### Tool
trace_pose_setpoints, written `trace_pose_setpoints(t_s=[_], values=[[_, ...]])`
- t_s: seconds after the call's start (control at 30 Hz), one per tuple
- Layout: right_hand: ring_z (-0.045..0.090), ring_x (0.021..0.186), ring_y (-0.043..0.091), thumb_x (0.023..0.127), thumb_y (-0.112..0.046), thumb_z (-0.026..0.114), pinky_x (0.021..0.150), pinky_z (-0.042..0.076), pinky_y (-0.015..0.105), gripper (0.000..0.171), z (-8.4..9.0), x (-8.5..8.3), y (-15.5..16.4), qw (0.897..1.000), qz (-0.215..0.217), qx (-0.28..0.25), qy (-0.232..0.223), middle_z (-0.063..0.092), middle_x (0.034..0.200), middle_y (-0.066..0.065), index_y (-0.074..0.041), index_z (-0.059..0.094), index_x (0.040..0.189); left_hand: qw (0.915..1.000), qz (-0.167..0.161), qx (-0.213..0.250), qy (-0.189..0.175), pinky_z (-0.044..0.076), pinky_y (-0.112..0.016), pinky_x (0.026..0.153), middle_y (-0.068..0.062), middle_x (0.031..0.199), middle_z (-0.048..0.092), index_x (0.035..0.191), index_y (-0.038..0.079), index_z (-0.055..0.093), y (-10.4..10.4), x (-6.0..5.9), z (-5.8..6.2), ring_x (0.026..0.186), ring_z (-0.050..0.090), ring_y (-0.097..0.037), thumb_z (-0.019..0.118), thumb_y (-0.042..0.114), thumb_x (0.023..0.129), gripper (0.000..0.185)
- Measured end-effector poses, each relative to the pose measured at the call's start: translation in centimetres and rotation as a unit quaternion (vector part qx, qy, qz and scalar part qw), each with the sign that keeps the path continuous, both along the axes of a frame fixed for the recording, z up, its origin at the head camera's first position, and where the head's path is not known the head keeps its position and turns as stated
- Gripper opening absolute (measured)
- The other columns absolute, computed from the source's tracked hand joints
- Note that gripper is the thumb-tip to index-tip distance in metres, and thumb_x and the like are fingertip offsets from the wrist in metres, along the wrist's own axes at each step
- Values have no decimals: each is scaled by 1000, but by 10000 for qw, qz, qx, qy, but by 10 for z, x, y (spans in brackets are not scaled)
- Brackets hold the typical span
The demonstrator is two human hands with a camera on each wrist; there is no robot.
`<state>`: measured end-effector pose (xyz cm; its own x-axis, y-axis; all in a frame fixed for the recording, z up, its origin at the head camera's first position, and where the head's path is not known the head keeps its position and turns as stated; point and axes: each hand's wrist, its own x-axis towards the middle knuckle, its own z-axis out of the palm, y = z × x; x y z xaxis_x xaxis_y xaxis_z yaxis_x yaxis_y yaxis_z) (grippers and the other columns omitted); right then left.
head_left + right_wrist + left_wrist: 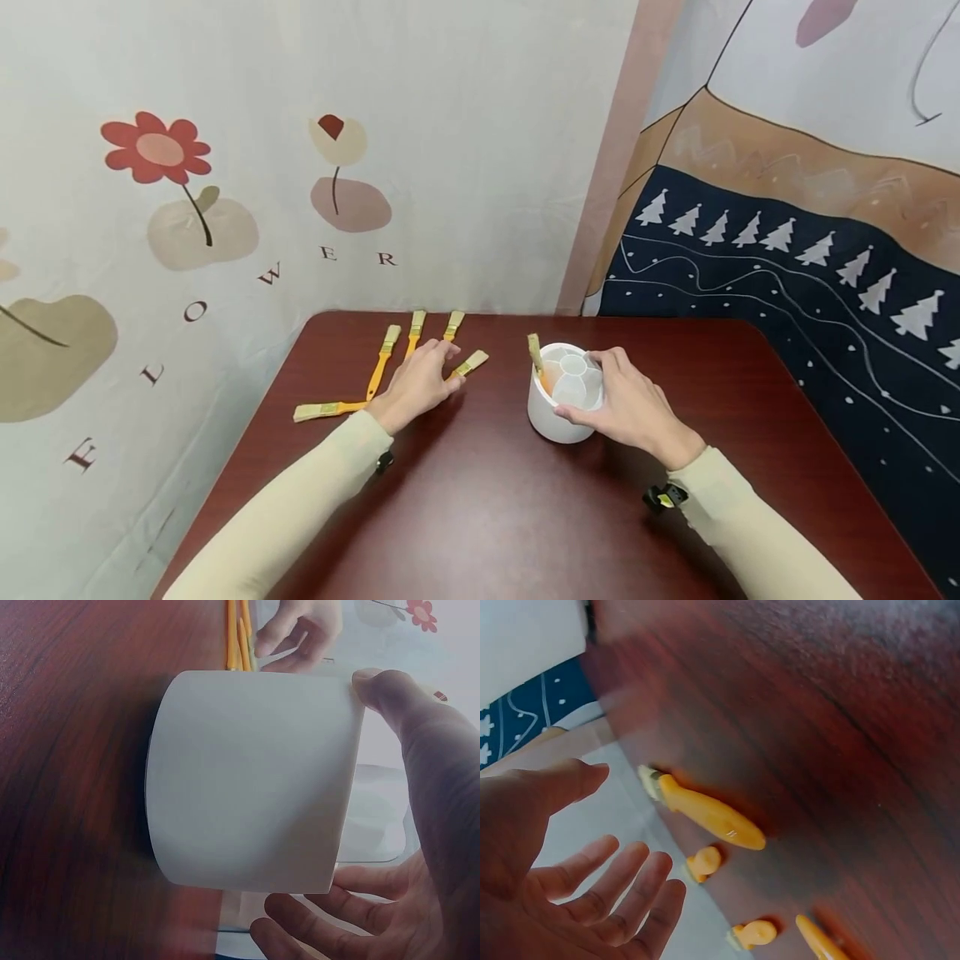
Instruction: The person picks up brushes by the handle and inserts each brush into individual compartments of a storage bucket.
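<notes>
The right hand [626, 404] wraps thumb and fingers around the white holder [564, 400], a round pot with divided compartments that stands upright near the middle of the dark red table [480, 508]; one yellow-handled brush [537, 360] already stands in its left compartment, bristles up. The left hand [417, 385] lies over the loose brushes [390, 358] fanned out on the far left part of the table, its fingers relaxed and spread, gripping nothing; the wrist view shows the palm open just above the handles, apart from them. The nearest brush [471, 364] lies just beyond the fingertips, slanting toward the holder, with its bristle end far and right. To do this pick well, I judge the left hand should lower onto a single handle and pinch it at mid-length between thumb and forefinger, so the neighbours, whose handle ends meet under the hand, are not dragged along. The right hand should keep the holder pressed steady on the table so it does not tip or slide when a brush goes in, and the thumb on the rim should stay off the open compartments. The holder stands to the right of the brushes, well within reach but not touching any of them
</notes>
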<state>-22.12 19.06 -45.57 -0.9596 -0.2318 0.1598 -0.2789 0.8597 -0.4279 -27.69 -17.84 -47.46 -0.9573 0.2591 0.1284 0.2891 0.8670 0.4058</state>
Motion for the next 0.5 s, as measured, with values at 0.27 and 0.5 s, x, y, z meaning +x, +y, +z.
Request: trace_pose_setpoints(t_s=[0.27, 0.5], values=[[74, 113, 30, 88, -87, 83, 82, 70, 52, 113, 0, -1, -1, 10000, -25, 9, -60, 63, 143, 15, -5, 56, 161, 9998, -5, -185, -53, 67, -50, 92, -15, 130, 77, 143, 6, 77, 5, -16, -9, 108, 76, -31, 91, 27, 103, 47], [74, 115, 31, 88, -87, 84, 83, 71, 54, 114, 1, -2, -2, 10000, -13, -13, -65, 64, 144, 16, -4, 55, 160, 9996, 67, -143, -225, 68, -48, 97, -13, 127, 80, 139, 7, 79, 2, -24, -16, 114, 78, -31, 92, 29, 103, 44]])
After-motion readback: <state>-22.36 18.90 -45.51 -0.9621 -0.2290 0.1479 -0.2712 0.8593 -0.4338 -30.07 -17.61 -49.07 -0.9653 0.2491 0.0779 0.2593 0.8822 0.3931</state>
